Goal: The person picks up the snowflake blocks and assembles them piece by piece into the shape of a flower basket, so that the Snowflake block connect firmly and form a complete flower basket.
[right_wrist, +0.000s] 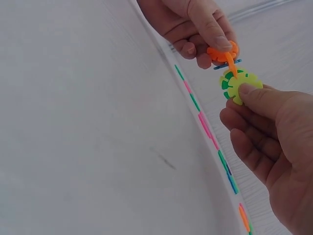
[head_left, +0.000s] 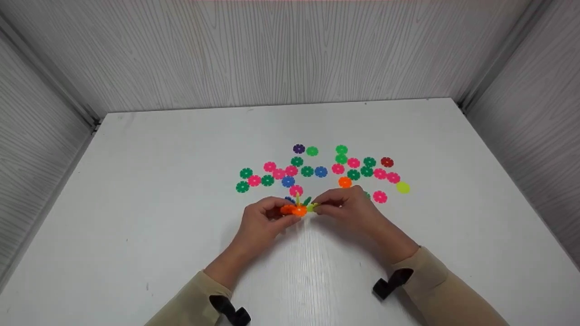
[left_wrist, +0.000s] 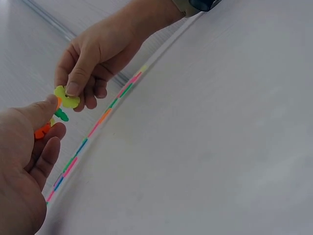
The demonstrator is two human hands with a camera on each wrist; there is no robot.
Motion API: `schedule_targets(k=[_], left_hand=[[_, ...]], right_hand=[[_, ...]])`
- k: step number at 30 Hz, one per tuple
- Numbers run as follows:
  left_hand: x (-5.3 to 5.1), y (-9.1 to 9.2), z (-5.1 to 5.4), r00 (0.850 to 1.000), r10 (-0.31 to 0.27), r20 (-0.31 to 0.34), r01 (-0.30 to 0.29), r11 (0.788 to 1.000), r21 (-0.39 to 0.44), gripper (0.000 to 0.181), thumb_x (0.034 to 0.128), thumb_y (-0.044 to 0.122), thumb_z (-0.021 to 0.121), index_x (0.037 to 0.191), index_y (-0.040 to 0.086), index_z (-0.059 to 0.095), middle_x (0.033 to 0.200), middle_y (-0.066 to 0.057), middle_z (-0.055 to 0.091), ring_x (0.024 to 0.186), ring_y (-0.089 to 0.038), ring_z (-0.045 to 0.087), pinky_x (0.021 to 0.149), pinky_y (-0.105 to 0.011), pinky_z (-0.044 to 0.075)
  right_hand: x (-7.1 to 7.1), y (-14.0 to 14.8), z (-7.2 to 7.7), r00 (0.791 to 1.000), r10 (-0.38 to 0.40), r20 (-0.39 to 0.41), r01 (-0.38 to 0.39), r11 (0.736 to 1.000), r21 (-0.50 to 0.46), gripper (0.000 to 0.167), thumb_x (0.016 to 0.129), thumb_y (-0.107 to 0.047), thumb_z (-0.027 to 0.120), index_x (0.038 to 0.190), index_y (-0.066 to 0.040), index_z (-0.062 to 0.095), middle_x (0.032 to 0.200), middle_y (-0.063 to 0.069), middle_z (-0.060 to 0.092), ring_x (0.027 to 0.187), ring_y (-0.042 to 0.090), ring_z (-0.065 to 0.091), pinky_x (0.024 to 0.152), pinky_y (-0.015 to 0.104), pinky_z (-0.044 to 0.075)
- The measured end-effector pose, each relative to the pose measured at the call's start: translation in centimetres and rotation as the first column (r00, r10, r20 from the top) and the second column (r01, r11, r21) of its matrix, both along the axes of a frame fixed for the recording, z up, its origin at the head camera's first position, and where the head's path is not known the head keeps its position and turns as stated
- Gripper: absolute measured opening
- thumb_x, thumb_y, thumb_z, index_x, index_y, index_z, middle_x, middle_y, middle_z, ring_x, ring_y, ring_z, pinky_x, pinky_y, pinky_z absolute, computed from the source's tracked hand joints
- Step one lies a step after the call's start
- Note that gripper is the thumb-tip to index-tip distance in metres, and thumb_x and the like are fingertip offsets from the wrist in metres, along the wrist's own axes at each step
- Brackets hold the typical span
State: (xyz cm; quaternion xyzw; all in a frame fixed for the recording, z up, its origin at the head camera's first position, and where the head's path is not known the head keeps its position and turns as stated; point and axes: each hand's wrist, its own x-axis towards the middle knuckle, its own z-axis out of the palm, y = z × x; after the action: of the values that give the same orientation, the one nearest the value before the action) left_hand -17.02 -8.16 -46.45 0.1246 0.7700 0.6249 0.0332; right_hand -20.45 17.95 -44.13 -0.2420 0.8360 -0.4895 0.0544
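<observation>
My left hand (head_left: 267,222) pinches a small cluster of joined notched discs by its orange disc (head_left: 299,210); orange, green, yellow and blue pieces show in it. Between the thumb and fingers of my right hand (head_left: 355,213) is a yellow-green disc (right_wrist: 250,87), held against the cluster's right side. In the right wrist view an upright orange disc (right_wrist: 230,64) meets the yellow-green one, and a green disc lies behind it. The left wrist view shows the yellow-green disc (left_wrist: 67,97) at the right fingertips. Whether its slot is engaged I cannot tell.
Loose flat discs lie beyond my hands: a green disc (head_left: 246,173) at the left, a purple disc (head_left: 299,148) at the back, a dark red disc (head_left: 387,162) and a yellow disc (head_left: 403,187) at the right. Walls stand behind and beside the white table (head_left: 149,181).
</observation>
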Motion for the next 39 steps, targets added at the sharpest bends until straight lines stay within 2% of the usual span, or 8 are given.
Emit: schedule_targets(k=[4,9,16,26,29,32,36,39], left_hand=[[0.0,0.0,0.1,1.0,0.0,0.005,0.0,1.0,-0.003,0.027,0.0899,0.029,0.088,0.114,0.023,0.079,0.11,0.003,0.075,0.102,-0.023,0.07,0.086,-0.032,0.063],[0.2,0.1,0.3,0.999,0.008,0.039,-0.009,1.0,0.011,0.026,0.089,0.028,0.089,0.113,0.021,0.08,0.108,0.001,0.076,0.101,-0.025,0.07,0.086,-0.031,0.062],[0.2,0.1,0.4,0.999,-0.002,0.054,0.0,0.999,0.032,0.026,0.0882,0.028,0.09,0.111,0.02,0.081,0.106,0.0,0.077,0.1,-0.026,0.071,0.084,-0.033,0.063],[0.3,0.1,0.5,0.998,0.0,0.059,-0.001,1.0,0.007,0.025,0.0877,0.029,0.09,0.11,0.022,0.081,0.108,0.002,0.076,0.103,-0.025,0.071,0.088,-0.031,0.062],[0.3,0.2,0.6,0.998,0.006,0.062,-0.007,1.0,0.012,0.026,0.0882,0.029,0.09,0.112,0.021,0.081,0.109,0.001,0.076,0.104,-0.025,0.07,0.09,-0.03,0.061],[0.2,0.2,0.5,0.998,0.027,0.058,-0.028,1.0,0.012,0.027,0.0886,0.03,0.089,0.113,0.021,0.08,0.11,0.001,0.076,0.105,-0.024,0.07,0.09,-0.03,0.061],[0.1,0.2,0.5,0.996,0.067,0.057,-0.067,0.998,0.007,0.027,0.0885,0.029,0.089,0.113,0.022,0.079,0.112,0.002,0.074,0.106,-0.023,0.069,0.09,-0.029,0.061],[0.0,0.1,0.5,0.995,0.077,0.06,-0.078,0.997,0.006,0.027,0.089,0.027,0.089,0.113,0.021,0.078,0.113,0.002,0.074,0.107,-0.023,0.069,0.091,-0.028,0.061]], right_hand=[[0.0,-0.1,-0.1,1.0,0.004,-0.011,-0.005,1.0,-0.019,0.016,0.096,-0.02,0.081,0.112,-0.022,0.085,0.102,-0.011,0.08,0.098,0.011,0.075,0.085,0.031,0.063],[0.3,-0.3,-0.1,1.0,0.009,-0.019,-0.01,0.999,-0.036,0.016,0.096,-0.02,0.082,0.111,-0.019,0.085,0.101,-0.011,0.08,0.096,0.01,0.075,0.084,0.031,0.063],[0.8,-0.7,0.2,1.0,0.015,0.011,-0.014,0.998,-0.065,0.015,0.095,-0.019,0.082,0.11,-0.019,0.085,0.101,-0.01,0.08,0.094,0.013,0.076,0.082,0.032,0.064],[0.8,-0.7,0.1,0.999,0.018,0.048,-0.014,0.997,-0.082,0.016,0.095,-0.021,0.083,0.11,-0.021,0.085,0.101,-0.007,0.081,0.091,0.016,0.076,0.08,0.032,0.064],[0.5,-0.4,0.2,0.997,0.03,0.078,-0.024,0.997,-0.07,0.017,0.095,-0.024,0.083,0.112,-0.022,0.084,0.104,-0.007,0.08,0.095,0.018,0.075,0.081,0.031,0.063],[-0.2,0.5,0.3,0.994,0.03,0.109,-0.026,0.999,-0.035,0.023,0.096,-0.026,0.082,0.118,-0.02,0.082,0.109,-0.007,0.079,0.103,0.019,0.073,0.085,0.03,0.063],[-1.7,3.0,0.6,0.991,-0.046,0.127,0.045,0.999,0.018,0.031,0.094,-0.027,0.083,0.123,-0.015,0.079,0.114,-0.005,0.077,0.108,0.02,0.071,0.086,0.028,0.062],[-2.8,5.4,0.8,0.983,-0.125,0.132,0.121,0.992,0.037,0.03,0.093,-0.025,0.084,0.122,-0.015,0.079,0.114,-0.002,0.077,0.106,0.022,0.071,0.083,0.026,0.061]])
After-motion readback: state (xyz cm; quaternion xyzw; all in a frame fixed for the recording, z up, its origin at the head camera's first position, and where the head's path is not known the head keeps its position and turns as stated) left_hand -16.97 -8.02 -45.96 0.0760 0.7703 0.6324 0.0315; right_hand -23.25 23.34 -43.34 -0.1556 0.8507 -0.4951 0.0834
